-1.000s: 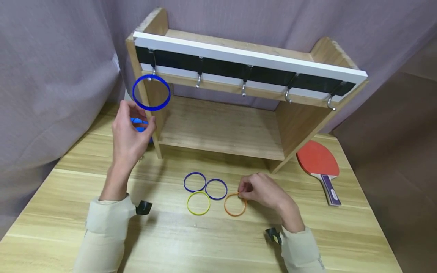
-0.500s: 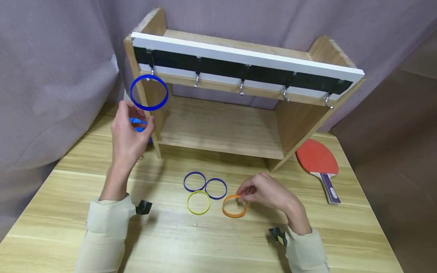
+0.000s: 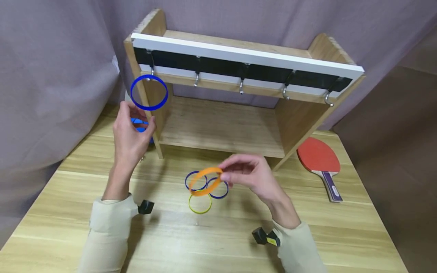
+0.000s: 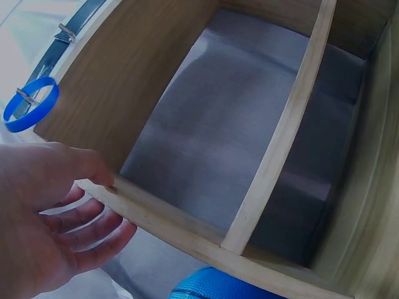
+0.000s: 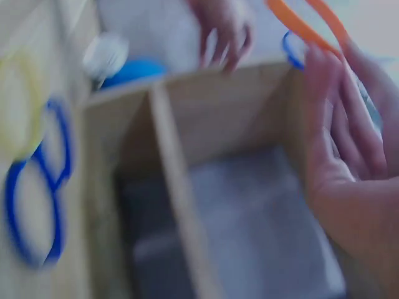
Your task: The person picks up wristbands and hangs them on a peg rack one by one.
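Observation:
My right hand (image 3: pixel 250 176) pinches an orange ring (image 3: pixel 205 191) between thumb and fingers, raised above the table and tilted. In the right wrist view the orange ring (image 5: pixel 305 25) shows at the fingertips, blurred. Below it on the table lie two dark blue rings (image 3: pixel 186 182) and a yellow ring (image 3: pixel 200 213), partly overlapped by it. My left hand (image 3: pixel 129 132) grips the left side panel of a wooden shelf (image 3: pixel 222 129), thumb at the panel's edge and fingers outside it. A blue ring (image 3: pixel 150 108) hangs from the leftmost hook, just above this hand.
Several metal hooks (image 3: pixel 241 87) line the black-and-white rail (image 3: pixel 239 47) across the shelf's top front. A red table-tennis bat (image 3: pixel 319 157) lies to the right of the shelf. Behind my left hand is a blue rounded object (image 4: pixel 218 286). Grey curtains (image 3: pixel 58 68) surround the table.
My right hand has lifted the orange ring off the table and carried it left and towards the shelf, tilting it. The left hand stays at the side panel.

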`<state>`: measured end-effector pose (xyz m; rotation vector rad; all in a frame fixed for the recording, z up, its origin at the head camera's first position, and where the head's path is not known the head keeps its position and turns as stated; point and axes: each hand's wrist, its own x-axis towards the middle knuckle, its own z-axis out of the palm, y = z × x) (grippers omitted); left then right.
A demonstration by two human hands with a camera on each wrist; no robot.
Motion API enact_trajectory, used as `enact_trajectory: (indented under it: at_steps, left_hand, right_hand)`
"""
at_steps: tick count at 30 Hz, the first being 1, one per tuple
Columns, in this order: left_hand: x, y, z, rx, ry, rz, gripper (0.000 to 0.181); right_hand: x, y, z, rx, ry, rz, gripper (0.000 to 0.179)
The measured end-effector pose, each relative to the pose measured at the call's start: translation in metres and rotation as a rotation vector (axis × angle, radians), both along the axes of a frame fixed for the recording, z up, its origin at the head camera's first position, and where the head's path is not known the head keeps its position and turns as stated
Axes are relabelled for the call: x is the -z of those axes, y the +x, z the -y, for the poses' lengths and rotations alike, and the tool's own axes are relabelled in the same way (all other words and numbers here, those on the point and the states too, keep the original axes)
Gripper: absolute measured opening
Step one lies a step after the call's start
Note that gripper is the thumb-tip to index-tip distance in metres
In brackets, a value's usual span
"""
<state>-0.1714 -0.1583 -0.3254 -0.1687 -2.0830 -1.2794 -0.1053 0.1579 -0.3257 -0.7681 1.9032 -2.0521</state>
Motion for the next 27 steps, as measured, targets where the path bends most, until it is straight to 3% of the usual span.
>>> enact_trajectory:
  at_steps: [5, 8, 13, 27]
  left_hand:
    - [0.001, 0.001, 0.000, 0.000, 0.002, 0.019, 0.031]
    - [0.001, 0.000, -0.002, 0.010, 0.017, 0.024, 0.030]
    - [0.000, 0.000, -0.004, 0.022, 0.032, 0.021, 0.031]
    - [0.000, -0.001, 0.000, 0.007, 0.026, 0.009, 0.029]
  right_hand:
    - [-0.041, -0.016, 0.034, 0.094, -0.449, 0.093, 0.019]
    - [-0.060, -0.026, 0.050, 0.143, -0.607, 0.096, 0.020]
    - [-0.073, -0.040, 0.069, 0.226, -0.690, 0.070, 0.022]
    - [-0.057, -0.058, 0.082, 0.254, -0.751, 0.151, 0.020]
